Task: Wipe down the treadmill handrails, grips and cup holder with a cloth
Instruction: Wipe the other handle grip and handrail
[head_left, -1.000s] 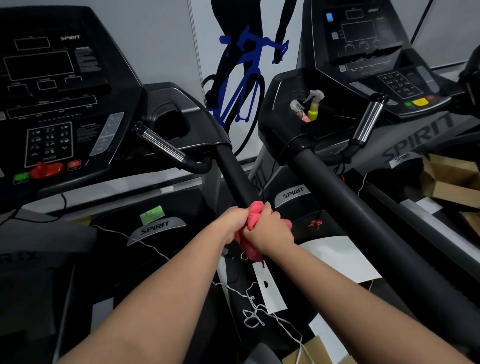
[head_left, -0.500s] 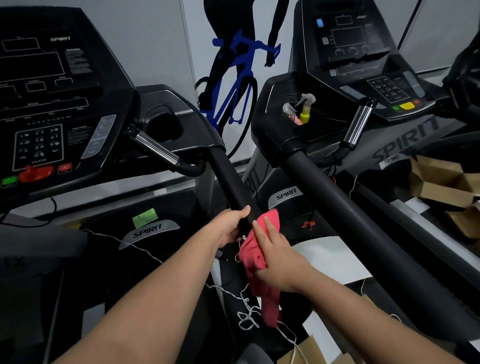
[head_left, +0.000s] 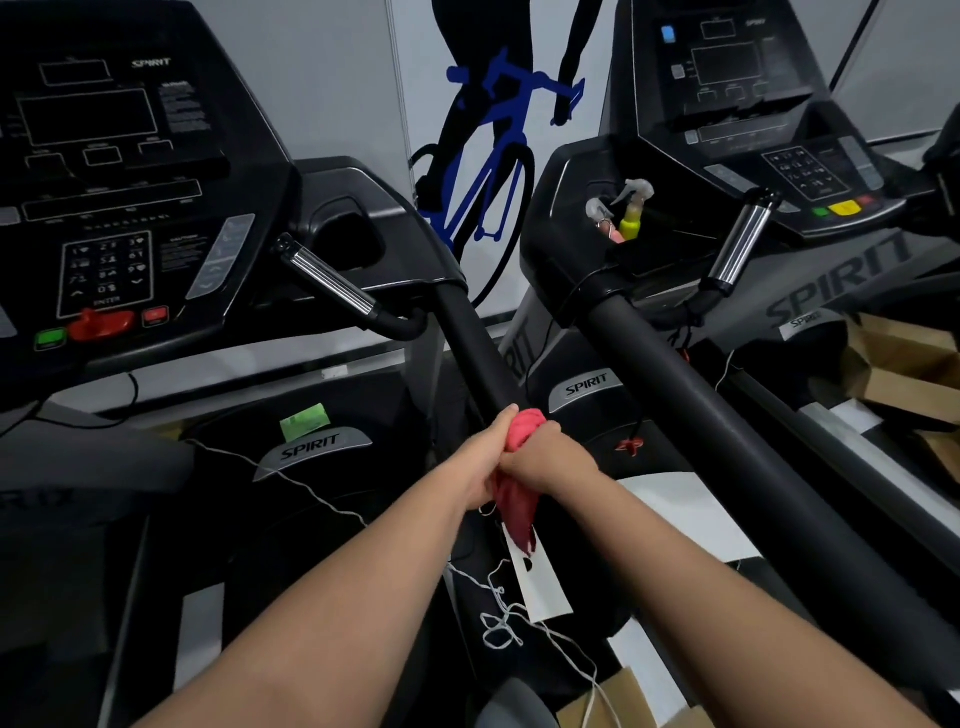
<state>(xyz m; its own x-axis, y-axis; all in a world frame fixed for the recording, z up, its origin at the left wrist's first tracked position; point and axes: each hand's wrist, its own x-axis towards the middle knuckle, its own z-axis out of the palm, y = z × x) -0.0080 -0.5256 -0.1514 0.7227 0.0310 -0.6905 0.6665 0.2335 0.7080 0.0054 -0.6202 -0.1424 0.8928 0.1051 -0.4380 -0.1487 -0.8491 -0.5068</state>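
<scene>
SPIRIT, white letters, top of left treadmill console. Keypad on same console: digits, 0 in bottom row, ENTER beneath; other console print too blurred to read. SPIRIT on silver badge on left motor cover. SPIRIT on second silver badge on right machine's motor cover. Large grey SPIRIT across right machine's crossbar; small SPIRIT tag just below. Letters RIT on pale upright, rest hidden behind handrail.
</scene>
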